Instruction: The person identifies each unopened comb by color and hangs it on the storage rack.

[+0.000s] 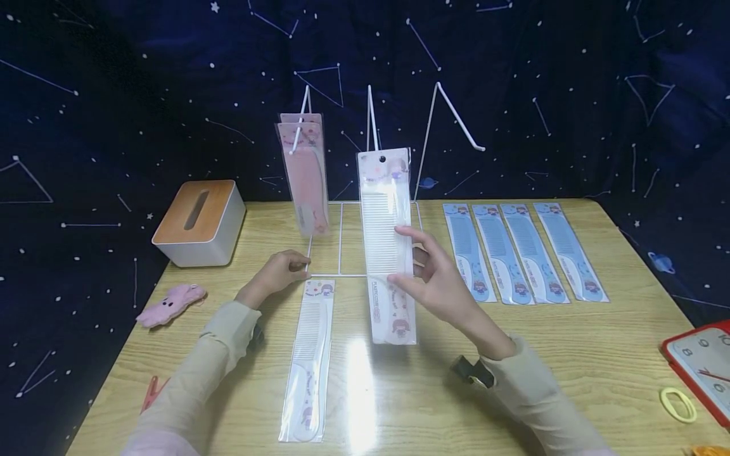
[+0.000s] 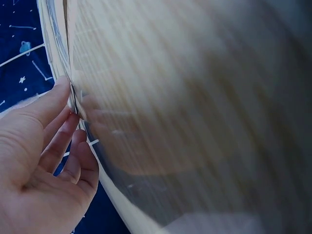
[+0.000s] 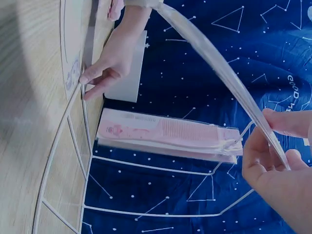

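My right hand (image 1: 412, 265) pinches a white comb in a clear packet (image 1: 384, 221), holding it upright with its top just under the middle hook (image 1: 372, 117) of a white wire rack (image 1: 341, 240). In the right wrist view the packet (image 3: 219, 63) bends away from my right hand's fingers (image 3: 278, 141). Pink comb packets (image 1: 305, 171) hang on the left hook. My left hand (image 1: 282, 269) sits on the table and pinches the front left corner of the rack's base wire (image 2: 73, 105). A second white comb packet (image 1: 310, 354) lies flat in front of that hand.
Several blue comb packets (image 1: 513, 253) lie in a row on the right of the wooden table. A tissue box (image 1: 199, 221), a pink plush (image 1: 171, 304) and a red clip (image 1: 151, 392) are at the left. A red clock (image 1: 704, 367) and a yellow ring (image 1: 677, 404) are at the right edge.
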A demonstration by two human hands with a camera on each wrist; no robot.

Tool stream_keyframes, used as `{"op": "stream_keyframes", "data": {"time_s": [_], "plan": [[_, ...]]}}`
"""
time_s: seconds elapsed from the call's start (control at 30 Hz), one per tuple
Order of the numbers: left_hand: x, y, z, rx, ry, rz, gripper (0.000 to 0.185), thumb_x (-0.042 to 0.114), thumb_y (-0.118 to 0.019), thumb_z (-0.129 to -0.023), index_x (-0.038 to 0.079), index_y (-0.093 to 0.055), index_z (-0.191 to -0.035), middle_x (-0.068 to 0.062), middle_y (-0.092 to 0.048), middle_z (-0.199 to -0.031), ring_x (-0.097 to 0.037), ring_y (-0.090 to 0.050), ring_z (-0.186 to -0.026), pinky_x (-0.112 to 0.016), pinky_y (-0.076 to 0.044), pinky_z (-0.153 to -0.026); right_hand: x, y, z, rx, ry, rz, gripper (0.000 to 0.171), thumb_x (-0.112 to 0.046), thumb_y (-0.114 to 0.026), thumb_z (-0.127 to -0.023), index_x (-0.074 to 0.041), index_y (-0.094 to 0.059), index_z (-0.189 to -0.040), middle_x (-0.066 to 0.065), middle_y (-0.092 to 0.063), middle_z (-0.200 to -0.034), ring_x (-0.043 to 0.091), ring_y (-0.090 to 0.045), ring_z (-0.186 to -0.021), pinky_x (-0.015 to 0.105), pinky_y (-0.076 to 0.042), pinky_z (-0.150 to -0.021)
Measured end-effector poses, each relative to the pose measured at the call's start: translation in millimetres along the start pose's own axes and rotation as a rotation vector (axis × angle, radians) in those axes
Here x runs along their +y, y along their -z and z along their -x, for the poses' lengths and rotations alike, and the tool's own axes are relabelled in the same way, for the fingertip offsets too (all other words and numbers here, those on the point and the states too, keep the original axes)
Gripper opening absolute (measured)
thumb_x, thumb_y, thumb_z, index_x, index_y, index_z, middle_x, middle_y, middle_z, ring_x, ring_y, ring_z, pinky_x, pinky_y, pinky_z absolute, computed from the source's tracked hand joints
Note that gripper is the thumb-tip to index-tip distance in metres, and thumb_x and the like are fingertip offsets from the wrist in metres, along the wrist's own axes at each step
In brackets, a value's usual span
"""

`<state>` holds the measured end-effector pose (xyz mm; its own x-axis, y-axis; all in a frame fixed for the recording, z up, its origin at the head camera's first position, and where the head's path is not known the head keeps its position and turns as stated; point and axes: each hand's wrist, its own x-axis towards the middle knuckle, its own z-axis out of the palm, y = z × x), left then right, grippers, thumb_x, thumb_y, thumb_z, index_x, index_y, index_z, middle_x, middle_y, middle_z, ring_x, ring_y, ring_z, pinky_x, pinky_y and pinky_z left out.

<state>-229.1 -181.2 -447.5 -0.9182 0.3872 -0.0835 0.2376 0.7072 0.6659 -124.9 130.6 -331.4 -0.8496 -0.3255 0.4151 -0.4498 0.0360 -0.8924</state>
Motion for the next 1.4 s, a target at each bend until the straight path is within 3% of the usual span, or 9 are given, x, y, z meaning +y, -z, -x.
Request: {"op": "stream_keyframes", "data": {"time_s": [0.27,0.4,0.5,0.7,0.9,1.1,1.23,1.4], "plan": [[1.1,0.5,-0.2,0.001,-0.002,0.000,0.038,0.011,-0.066,-0.088,-0.004,-0.059,-0.123,-0.020,-0.058,-0.122,-0.034,-0.055,-0.109,-0.046,-0.048,-0.097,9,0,-14,0.009,-0.072,-0.033,0.068,0.020,-0.063,-0.077,0.004,-0.038,-0.137,0.022,-0.043,-0.131,0.039,-0.056,-0.111,0.032,-0.057,-0.084],[0.0,0.3,-1.1,-0.002,0.012,-0.002,0.039,0.012,-0.066,-0.089,-0.003,-0.059,-0.123,-0.019,-0.058,-0.123,-0.034,-0.055,-0.109,-0.046,-0.048,-0.097,22,2,-31,-0.006,-0.115,-0.076,0.064,0.013,-0.061,-0.083,-0.001,-0.037,-0.140,0.019,-0.045,-0.128,0.031,-0.058,-0.107,0.030,-0.056,-0.085],[0.2,1.0,-1.3,-0.001,0.015,-0.005,0.039,0.012,-0.066,-0.089,-0.004,-0.059,-0.123,-0.019,-0.058,-0.124,-0.035,-0.055,-0.111,-0.047,-0.046,-0.099,35,5,-49,-0.014,-0.143,-0.065,0.061,0.006,-0.061,-0.087,-0.005,-0.036,-0.142,0.015,-0.044,-0.134,0.027,-0.057,-0.108,0.029,-0.055,-0.087],[1.6,0.7,-0.6,0.006,0.024,0.017,0.039,0.012,-0.067,-0.088,-0.004,-0.058,-0.123,-0.021,-0.058,-0.124,-0.038,-0.054,-0.114,-0.048,-0.045,-0.101,57,9,-87,0.004,-0.138,0.022,0.055,0.000,-0.060,-0.090,-0.004,-0.039,-0.140,0.016,-0.044,-0.141,0.033,-0.051,-0.116,0.039,-0.050,-0.093],[1.8,0.3,-0.4,0.012,0.026,0.016,0.039,0.013,-0.067,-0.088,-0.003,-0.059,-0.123,-0.020,-0.058,-0.124,-0.036,-0.055,-0.113,-0.048,-0.046,-0.100,69,13,-111,0.009,-0.176,-0.011,0.055,0.001,-0.059,-0.090,-0.002,-0.038,-0.141,0.019,-0.041,-0.142,0.036,-0.046,-0.122,0.048,-0.047,-0.099],[1.1,-1.4,-0.9,0.008,0.027,0.011,0.039,0.013,-0.067,-0.088,-0.003,-0.059,-0.123,-0.020,-0.057,-0.126,-0.037,-0.054,-0.114,-0.048,-0.046,-0.100,80,17,-117,0.009,-0.196,-0.071,0.057,0.004,-0.059,-0.089,-0.001,-0.037,-0.141,0.018,-0.035,-0.143,0.034,-0.042,-0.129,0.047,-0.045,-0.102],[1.0,-1.0,-1.4,0.008,0.026,0.007,0.040,0.013,-0.067,-0.088,-0.003,-0.059,-0.123,-0.021,-0.057,-0.126,-0.038,-0.054,-0.115,-0.048,-0.045,-0.101,86,19,-114,0.018,-0.236,0.007,0.058,-0.005,-0.061,-0.091,-0.007,-0.038,-0.144,0.012,-0.031,-0.148,0.034,-0.040,-0.129,0.047,-0.044,-0.102],[1.9,0.6,-1.6,0.006,0.037,0.004,0.039,0.012,-0.067,-0.088,-0.003,-0.059,-0.123,-0.021,-0.057,-0.126,-0.037,-0.054,-0.115,-0.048,-0.044,-0.101,82,14,-102,0.076,-0.303,0.129,0.058,-0.018,-0.064,-0.091,-0.013,-0.040,-0.143,0.014,-0.032,-0.146,0.037,-0.041,-0.126,0.051,-0.045,-0.098]]}}
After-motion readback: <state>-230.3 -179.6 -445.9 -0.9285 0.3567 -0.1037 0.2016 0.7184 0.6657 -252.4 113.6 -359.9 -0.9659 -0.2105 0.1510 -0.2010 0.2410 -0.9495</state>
